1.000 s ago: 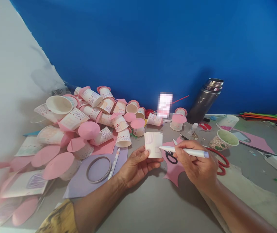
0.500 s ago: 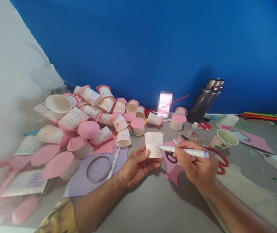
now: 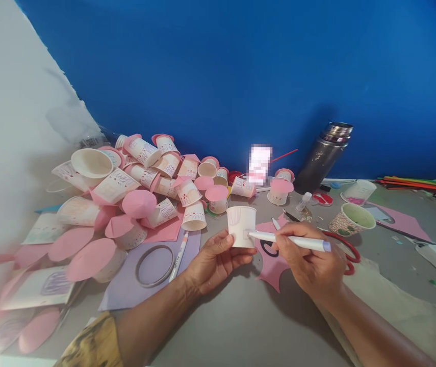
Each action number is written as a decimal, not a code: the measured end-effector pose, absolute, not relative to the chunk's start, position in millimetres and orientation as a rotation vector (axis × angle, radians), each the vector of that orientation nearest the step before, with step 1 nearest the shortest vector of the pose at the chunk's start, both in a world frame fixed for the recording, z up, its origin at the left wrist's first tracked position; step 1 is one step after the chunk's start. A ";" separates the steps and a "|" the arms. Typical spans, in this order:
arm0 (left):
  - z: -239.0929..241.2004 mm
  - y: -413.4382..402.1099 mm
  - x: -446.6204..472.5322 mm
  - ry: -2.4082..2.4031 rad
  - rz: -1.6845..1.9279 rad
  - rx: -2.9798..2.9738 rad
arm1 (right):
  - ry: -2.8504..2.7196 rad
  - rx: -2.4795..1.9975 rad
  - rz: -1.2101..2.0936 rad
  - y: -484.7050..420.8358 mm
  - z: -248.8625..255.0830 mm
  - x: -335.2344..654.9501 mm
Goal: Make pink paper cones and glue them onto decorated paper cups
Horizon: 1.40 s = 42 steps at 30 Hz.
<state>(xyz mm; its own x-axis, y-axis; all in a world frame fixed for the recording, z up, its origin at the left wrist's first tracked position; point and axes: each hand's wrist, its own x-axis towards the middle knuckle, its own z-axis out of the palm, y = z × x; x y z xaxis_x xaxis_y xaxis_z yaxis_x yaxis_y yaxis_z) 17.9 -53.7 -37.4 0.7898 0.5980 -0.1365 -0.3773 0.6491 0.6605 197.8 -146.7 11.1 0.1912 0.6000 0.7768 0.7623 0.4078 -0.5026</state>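
My left hand (image 3: 218, 260) grips a white paper cup (image 3: 241, 219) upright by its lower part, thumb in front and fingers underneath. A pale purple patch and a small square outline are drawn on the cup's side. Pinched in my right hand (image 3: 313, 260) is a white felt-tip marker (image 3: 302, 242) with a purple end, its tip at the small outline. Beneath and behind the hands lies a cut piece of pink paper (image 3: 273, 278) with black-handled scissors (image 3: 269, 248) on it, partly hidden. Red-handled scissors (image 3: 350, 252) show beyond my right hand.
Decorated paper cups (image 3: 139, 204) with pink tops are heaped at left. A tape ring (image 3: 155, 265) and another marker (image 3: 179, 255) rest on purple paper (image 3: 120, 285). A dark flask (image 3: 321, 163), a patterned cup (image 3: 351, 220) and a cloth (image 3: 397, 316) are at right.
The small outline beside the marker tip now shows more fully as a square. The cup has shifted very slightly left and up; both hands keep their grip.
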 end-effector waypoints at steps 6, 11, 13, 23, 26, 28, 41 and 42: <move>-35.7 -54.2 18.5 0.362 0.567 0.677 | -1.578 -1.241 -0.178 -146.0 8.1 198.7; -35.4 -53.8 18.5 0.351 0.576 0.655 | -1.522 -1.298 -0.236 -146.1 10.5 199.3; -35.9 -53.6 18.2 0.354 0.577 0.653 | -1.499 -1.322 -0.242 -146.1 11.9 199.2; -36.4 -54.4 18.8 0.353 0.565 0.668 | -1.521 -1.282 -0.247 -146.3 12.7 197.4; -35.9 -54.7 19.0 0.354 0.567 0.664 | -1.567 -1.260 -0.222 -146.3 11.8 199.0; -35.6 -54.8 19.0 0.356 0.569 0.659 | -1.580 -1.264 -0.201 -146.4 10.1 200.4; -35.3 -55.1 18.4 0.352 0.560 0.672 | -1.554 -1.264 -0.199 -146.9 10.6 200.0; -35.7 -55.0 18.3 0.355 0.565 0.669 | -1.566 -1.264 -0.195 -146.9 9.9 200.4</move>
<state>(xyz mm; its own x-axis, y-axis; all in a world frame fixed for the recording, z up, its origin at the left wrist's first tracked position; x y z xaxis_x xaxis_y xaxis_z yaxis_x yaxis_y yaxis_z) 18.3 -55.0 -35.7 0.7935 0.5947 -0.1292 -0.3742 0.6443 0.6670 200.4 -146.9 9.9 0.1251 0.6086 0.7835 0.7820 0.4255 -0.4554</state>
